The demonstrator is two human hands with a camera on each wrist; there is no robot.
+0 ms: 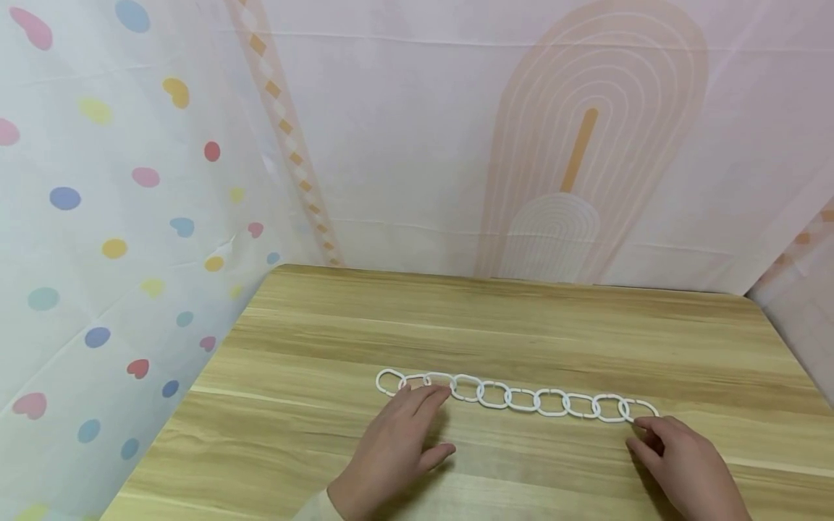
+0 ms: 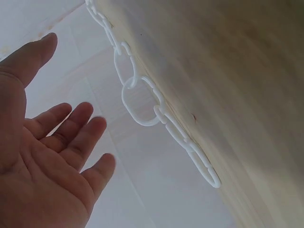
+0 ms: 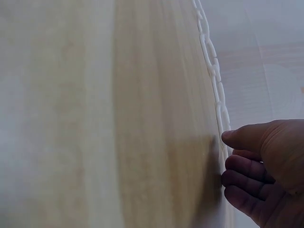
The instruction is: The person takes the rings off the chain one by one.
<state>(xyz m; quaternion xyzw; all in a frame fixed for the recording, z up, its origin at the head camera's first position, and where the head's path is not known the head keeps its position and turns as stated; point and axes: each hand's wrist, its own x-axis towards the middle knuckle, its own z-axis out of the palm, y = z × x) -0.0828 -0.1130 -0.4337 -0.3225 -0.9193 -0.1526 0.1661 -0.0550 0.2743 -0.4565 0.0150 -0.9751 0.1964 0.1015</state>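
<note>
A chain of several white plastic links lies in a nearly straight row across the wooden table. My left hand is over its left part, fingers extended and thumb spread away, covering the lower edges of some links. From the left wrist view, that palm and its parted fingers hold nothing, and one link stands tilted up beyond the fingertips. At the chain's right end, my right hand has loosely bent fingers, with the index fingertip right at the last link. Its thumb stays apart from that fingertip.
The wooden table reaches back to a pale curtain with arch patterns. On the left hangs a white cloth with coloured dots and hearts, along the table's left edge.
</note>
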